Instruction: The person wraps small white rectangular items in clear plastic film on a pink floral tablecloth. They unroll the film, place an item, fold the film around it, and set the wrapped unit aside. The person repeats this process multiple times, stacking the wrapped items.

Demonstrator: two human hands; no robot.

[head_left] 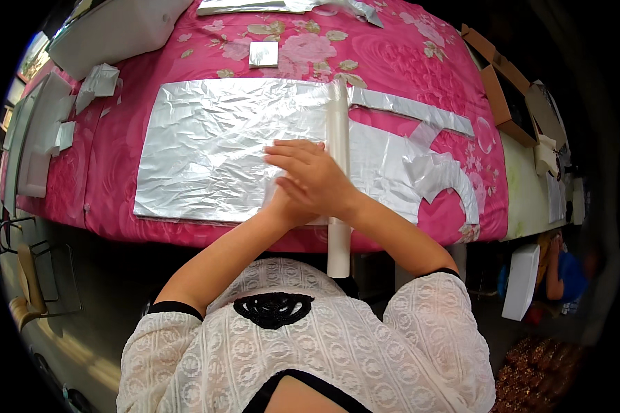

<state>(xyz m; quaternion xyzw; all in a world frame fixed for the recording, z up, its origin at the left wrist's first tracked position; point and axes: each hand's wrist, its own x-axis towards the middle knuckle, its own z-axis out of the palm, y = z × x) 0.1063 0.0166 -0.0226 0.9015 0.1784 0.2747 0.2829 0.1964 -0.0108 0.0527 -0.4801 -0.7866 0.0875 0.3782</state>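
A large crinkled silver foil sheet [213, 148] lies flat on the table in front of me. Across its right side runs a long pale roll [338, 148], its near end sticking out past the table edge. My right hand [315, 173] is laid over my left, its fingers stretched out to the left beside the roll. Beneath it, my left hand [287, 206] is mostly covered and its fingers are hidden. I cannot tell whether the hands press on the foil. Right of the roll lies a smoother silver sheet [386, 162], with a curved cut foil piece [451, 179] at its end.
A pink floral cloth [406, 58] covers the table. Beyond the sheet lie a foil strip [410, 111] and a small silver square [264, 54]. A white bin [117, 38] stands far left, near folded foil scraps [100, 81]. An open cardboard box [506, 103] sits at right.
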